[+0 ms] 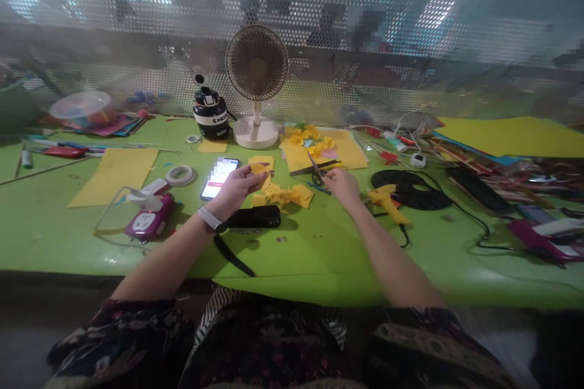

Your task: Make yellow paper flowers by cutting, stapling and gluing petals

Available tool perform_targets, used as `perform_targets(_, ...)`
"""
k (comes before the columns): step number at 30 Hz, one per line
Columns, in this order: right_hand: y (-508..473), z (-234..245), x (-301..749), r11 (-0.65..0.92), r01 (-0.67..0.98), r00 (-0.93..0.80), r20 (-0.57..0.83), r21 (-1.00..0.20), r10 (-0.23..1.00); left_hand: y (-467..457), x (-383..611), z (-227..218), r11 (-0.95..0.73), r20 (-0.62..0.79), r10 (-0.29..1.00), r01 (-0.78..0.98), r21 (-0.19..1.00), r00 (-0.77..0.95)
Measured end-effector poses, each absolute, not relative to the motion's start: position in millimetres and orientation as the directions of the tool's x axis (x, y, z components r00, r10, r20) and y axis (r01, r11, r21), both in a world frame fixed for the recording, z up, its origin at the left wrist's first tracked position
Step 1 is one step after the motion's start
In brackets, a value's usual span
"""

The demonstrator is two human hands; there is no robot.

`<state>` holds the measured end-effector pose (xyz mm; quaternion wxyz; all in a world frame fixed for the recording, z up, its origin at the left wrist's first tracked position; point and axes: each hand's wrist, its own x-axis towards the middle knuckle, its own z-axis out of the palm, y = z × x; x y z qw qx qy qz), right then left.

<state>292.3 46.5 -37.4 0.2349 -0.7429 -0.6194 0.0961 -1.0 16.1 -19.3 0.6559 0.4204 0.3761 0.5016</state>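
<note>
My left hand, with a pale watch at the wrist, pinches a small piece of yellow paper. It is raised over the table beside a lit phone. My right hand is closed at the handles of a pair of scissors, whose blades point away from me. Between the hands lie crumpled yellow paper pieces. Close to my right hand rests a yellow glue gun. A black case lies below my left hand.
Behind stand a fan and a black bottle. Yellow sheets and a tape roll lie left, near a purple power strip. To the right are a black disc, a cable and coloured sheets.
</note>
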Motion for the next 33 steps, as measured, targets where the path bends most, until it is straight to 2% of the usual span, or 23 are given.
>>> perform_targets(2,38.0,-30.7,282.6,-0.085,0.817,0.222,0.175,-0.57,0.959,16.1,0.3,-19.8,0.089,-0.022,0.982,-0.353,0.931,0.189)
perform_targets(3,31.8,-26.4,274.4,-0.017,0.757,0.185,0.188,-0.654,0.965,15.5,1.6,-19.7,0.061,0.006,0.984,-0.359,0.931,0.18)
perform_targets(5,17.1,-17.1,253.0,0.078,0.514,0.016,0.101,-0.854,0.995,12.7,5.0,-18.9,0.006,0.064,0.981,-0.364,0.931,0.181)
perform_targets(7,2.8,-9.0,229.8,0.059,0.318,-0.175,0.003,-0.946,0.985,8.2,9.2,-17.7,-0.027,0.111,0.97,-0.358,0.933,0.217)
perform_targets(10,-9.8,-1.2,205.0,0.05,0.158,-0.254,0.009,-0.986,0.967,1.0,14.6,-16.4,-0.018,0.129,0.949,-0.358,0.934,0.289)
perform_targets(16,-6.3,3.4,208.3,0.06,0.03,-0.165,0.054,-0.998,0.985,0.6,11.6,-11.6,0.183,0.005,0.916,-0.431,0.884,0.401)
perform_targets(19,-5.7,4.1,214.4,0.014,-0.02,-0.163,0.017,-1.0,0.986,4.3,7.4,-10.0,0.13,0.037,0.934,-0.433,0.892,0.356)
perform_targets(23,-11.3,0.6,208.3,-0.041,0.008,-0.287,-0.041,-0.999,0.957,1.3,10.4,-12.7,-0.057,0.151,0.94,-0.295,0.954,0.306)
perform_targets(28,-10.7,-1.0,215.9,0.016,0.096,-0.284,-0.012,-0.995,0.959,-7.3,8.9,-5.8,-0.124,0.14,0.907,-0.066,0.99,0.397)
perform_targets(30,-6.2,3.0,231.0,-0.022,0.218,-0.299,-0.089,-0.976,0.95,-8.4,0.7,3.1,-0.16,0.092,0.897,0.124,0.979,0.431)
perform_targets(33,-1.2,9.8,252.0,-0.059,0.512,-0.383,-0.29,-0.857,0.877,-9.0,-12.9,16.9,-0.285,-0.018,0.847,0.484,0.828,0.531)
